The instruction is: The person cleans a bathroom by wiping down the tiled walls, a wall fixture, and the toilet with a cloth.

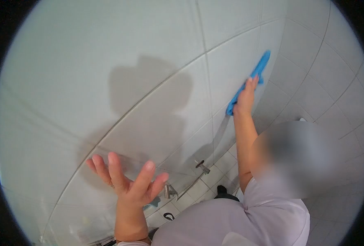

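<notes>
A folded blue cloth (264,61) lies against the pale tiled wall (231,53) at the upper right, stretched in a slanting strip. My right hand (246,96) holds the cloth near its middle, arm outstretched, with the fingers over it. At the lower left, my left hand (128,180) is raised in front of the wall with its fingers spread and nothing in it. Whether its fingertips touch the wall I cannot tell.
Low on the wall are a metal tap (169,191) and a second metal fitting (203,167). Floor tiles (198,190) show below, with a black loop (168,216). Another tiled wall (313,69) stands at the right. A blurred patch hides part of the right side.
</notes>
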`<state>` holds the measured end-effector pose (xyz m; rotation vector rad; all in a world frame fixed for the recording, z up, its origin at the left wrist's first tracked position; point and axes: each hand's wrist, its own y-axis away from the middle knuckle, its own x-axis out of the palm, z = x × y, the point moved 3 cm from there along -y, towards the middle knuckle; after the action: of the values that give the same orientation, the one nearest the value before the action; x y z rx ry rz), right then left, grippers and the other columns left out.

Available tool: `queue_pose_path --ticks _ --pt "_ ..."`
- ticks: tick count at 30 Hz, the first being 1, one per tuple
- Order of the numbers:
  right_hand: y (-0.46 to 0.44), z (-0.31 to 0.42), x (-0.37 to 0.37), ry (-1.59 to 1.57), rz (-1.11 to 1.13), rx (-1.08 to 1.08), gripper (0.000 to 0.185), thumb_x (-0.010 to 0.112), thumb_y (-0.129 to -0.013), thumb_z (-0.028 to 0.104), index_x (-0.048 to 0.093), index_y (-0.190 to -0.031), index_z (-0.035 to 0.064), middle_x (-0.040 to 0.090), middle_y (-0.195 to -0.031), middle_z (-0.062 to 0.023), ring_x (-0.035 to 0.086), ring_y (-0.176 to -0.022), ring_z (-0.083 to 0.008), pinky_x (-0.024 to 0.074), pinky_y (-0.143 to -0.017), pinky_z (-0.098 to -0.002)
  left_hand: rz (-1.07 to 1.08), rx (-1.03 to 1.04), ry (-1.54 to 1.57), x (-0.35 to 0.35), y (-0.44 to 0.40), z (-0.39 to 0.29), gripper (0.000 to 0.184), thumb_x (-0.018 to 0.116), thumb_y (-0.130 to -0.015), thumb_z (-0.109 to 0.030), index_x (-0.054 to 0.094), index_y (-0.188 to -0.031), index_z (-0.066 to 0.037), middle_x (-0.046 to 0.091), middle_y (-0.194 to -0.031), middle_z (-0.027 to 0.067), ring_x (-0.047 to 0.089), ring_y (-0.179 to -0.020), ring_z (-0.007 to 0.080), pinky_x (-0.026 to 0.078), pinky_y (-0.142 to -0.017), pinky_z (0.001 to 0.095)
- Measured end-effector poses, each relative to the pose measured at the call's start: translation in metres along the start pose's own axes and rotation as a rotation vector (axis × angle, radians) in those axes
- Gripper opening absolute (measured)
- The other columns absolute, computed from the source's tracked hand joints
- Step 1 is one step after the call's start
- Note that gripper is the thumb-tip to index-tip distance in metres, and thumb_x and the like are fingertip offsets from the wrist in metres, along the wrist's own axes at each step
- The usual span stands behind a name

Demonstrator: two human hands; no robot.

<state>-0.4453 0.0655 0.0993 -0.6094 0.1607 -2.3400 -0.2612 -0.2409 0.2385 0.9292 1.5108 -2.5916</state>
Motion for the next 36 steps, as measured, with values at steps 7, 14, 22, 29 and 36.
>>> queue_pose_path --ticks 7,14,22,29,36 --pt "0.241 0.096 0.092 -0.05 0.743 -0.542 0.041 0.046 -0.083 0.031 0.043 -0.12 0.0141 0.044 -0.121 -0.0049 0.042 -0.107 -0.0236 0.0303 -0.085 -0.0415 -0.22 -0.073 0.44 -0.015 0.024 0.016 0.041 0.056 -0.074 -0.056 0.058 -0.105 -0.029 0.029 -0.136 0.0188 0.019 -0.128 0.0401 0.012 -0.103 0.0525" --pt "0.098 0.22 0.146 0.619 0.039 -1.29 0.042 0.047 -0.079 0.029 0.05 -0.113 0.0047 0.048 -0.113 -0.0204 0.041 -0.109 -0.0393 0.0273 -0.088 -0.0579 -0.226 0.026 0.223 -0.038 0.057 0.035 0.052 0.05 -0.077 -0.059 0.048 -0.12 -0.029 0.019 -0.139 0.0229 0.014 -0.128 0.0433 0.009 -0.102 0.0555" --pt "0.296 0.359 0.231 0.528 0.466 -1.658 0.033 0.048 -0.082 0.031 0.055 -0.112 0.0198 0.042 -0.13 -0.0084 0.035 -0.118 -0.0327 0.0276 -0.092 -0.0516 -0.786 -0.046 0.192 -0.073 0.05 0.037 0.035 0.048 -0.08 -0.053 0.054 -0.111 -0.038 0.026 -0.138 0.0166 0.01 -0.131 0.0355 -0.005 -0.102 0.0561" --pt "0.371 0.184 0.166 0.464 1.991 -1.019 0.04 0.048 -0.082 0.029 0.048 -0.118 0.0142 0.037 -0.132 -0.0069 0.028 -0.124 -0.0317 0.0229 -0.099 -0.0509 -0.484 -0.381 0.01 -0.15 0.105 0.064 0.029 0.049 -0.081 -0.049 0.061 -0.101 -0.032 0.026 -0.138 0.0182 0.007 -0.132 0.037 -0.008 -0.102 0.0535" --pt "0.281 0.383 0.25 0.383 0.332 -1.886 0.042 0.05 -0.078 0.025 0.049 -0.12 0.0178 0.044 -0.125 -0.0086 0.034 -0.12 -0.0327 0.0209 -0.098 -0.0536 -0.389 -0.51 -0.068 -0.17 0.155 0.085 0.035 0.058 -0.078 -0.037 0.057 -0.107 -0.017 0.026 -0.136 0.0254 0.013 -0.129 0.0408 0.0 -0.103 0.053"
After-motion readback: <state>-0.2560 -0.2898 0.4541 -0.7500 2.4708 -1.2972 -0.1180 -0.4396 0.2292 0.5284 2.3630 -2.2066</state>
